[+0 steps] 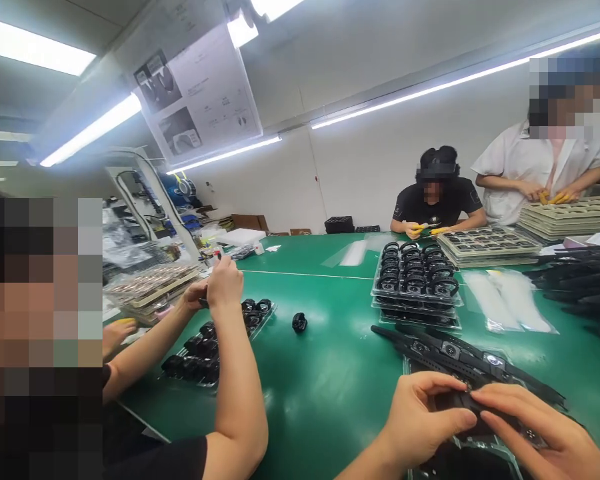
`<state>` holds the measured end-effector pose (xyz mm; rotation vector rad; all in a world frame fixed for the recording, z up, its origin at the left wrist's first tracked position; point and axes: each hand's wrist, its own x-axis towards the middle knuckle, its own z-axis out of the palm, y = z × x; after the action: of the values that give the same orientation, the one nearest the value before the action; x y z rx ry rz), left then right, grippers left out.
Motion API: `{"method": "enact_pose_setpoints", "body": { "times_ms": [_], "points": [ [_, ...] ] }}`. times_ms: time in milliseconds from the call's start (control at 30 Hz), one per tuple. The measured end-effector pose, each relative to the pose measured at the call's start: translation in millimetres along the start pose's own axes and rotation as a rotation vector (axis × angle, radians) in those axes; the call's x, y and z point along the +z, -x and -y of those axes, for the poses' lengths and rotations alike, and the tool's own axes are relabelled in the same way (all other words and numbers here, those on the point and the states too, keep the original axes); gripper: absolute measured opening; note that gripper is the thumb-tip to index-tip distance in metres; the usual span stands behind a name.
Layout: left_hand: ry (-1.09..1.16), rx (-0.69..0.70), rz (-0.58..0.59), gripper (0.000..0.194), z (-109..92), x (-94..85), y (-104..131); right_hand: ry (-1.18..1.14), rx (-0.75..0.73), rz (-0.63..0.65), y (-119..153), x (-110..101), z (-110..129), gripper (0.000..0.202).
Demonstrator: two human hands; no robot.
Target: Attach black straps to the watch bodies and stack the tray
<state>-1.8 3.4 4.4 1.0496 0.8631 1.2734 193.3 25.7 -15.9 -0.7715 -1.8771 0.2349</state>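
Two hands are meeting over one small black part [463, 399] at the near edge of the green table [325, 373], and that part is what I am working on. I am pinching it with my left hand [420, 417], thumb and forefinger narrowed onto its near side, while my right hand [535, 437] is closing over it from the other side, fingers laid flat across the top. It is sitting just above a clear tray [480, 453] that holds long black strips [473, 357]; whether the part is touching a strip I cannot tell. I judge I am in the middle of fitting or seating the piece, and the next move is calling for steady pressure with both thumbs. Beyond, a stack of trays with black rings [416, 273] is standing, and a loose black ring [299, 323] is lying alone. At my left, a co-worker's hands [215, 283] are busy over another tray [220, 337].
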Motion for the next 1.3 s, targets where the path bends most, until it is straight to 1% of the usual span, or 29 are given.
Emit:
{"method": "enact_pose_setpoints", "body": {
  "times_ms": [33,67,200,300,467,600,733,833,900,967,1033,1133,1233,1300],
  "points": [
    [-0.017,0.021,0.012,0.053,-1.7,-0.3,0.7,-0.01,-0.004,0.071,-3.2,-2.6,3.9,0.018],
    [-0.03,0.041,0.023,0.051,-3.7,-0.7,1.3,-0.024,0.012,0.101,-6.2,-5.0,8.0,0.018],
    [-0.042,0.045,0.063,0.047,-11.4,-2.4,2.7,-0.089,0.101,0.081,-13.4,-10.2,21.9,0.013],
    [-0.065,0.021,0.081,0.039,-13.7,-2.3,4.0,-0.121,0.152,0.068,-12.2,-9.5,25.7,0.012],
    [-0.149,0.044,0.056,0.029,-13.0,-1.3,4.4,-0.128,0.182,0.094,-9.4,-7.6,24.9,0.014],
    [-0.153,0.034,0.065,0.031,-13.6,-2.2,3.3,-0.128,0.199,0.078,-10.8,-7.5,25.5,0.015],
    [-0.141,0.043,0.087,0.032,-9.8,-3.7,2.3,-0.149,0.177,0.098,-11.2,-6.8,26.8,0.016],
    [-0.052,0.063,0.056,0.041,0.7,-4.4,0.8,-0.139,0.162,0.11,-9.9,-4.5,27.3,0.022],
    [-0.016,0.101,-0.004,0.046,8.2,-4.9,0.5,-0.134,0.155,0.098,-8.7,-2.1,27.2,0.025],
    [-0.063,0.157,-0.069,0.042,12.2,-5.3,1.4,-0.127,0.152,0.081,-7.5,0.3,26.9,0.024],
    [-0.161,0.209,-0.117,0.034,11.8,-5.3,3.2,-0.121,0.158,0.066,-6.5,2.5,26.7,0.023],
    [-0.229,0.254,-0.153,0.028,7.6,-4.6,5.4,-0.115,0.176,0.047,-5.4,4.5,26.8,0.022],
    [-0.215,0.261,-0.162,0.03,7.4,-4.5,5.9,-0.117,0.194,0.027,-5.9,4.9,27.0,0.02],
    [-0.206,0.246,-0.153,0.031,9.7,-5.4,5.7,-0.13,0.209,0.036,-6.9,4.1,27.2,0.02]
  ]
}}
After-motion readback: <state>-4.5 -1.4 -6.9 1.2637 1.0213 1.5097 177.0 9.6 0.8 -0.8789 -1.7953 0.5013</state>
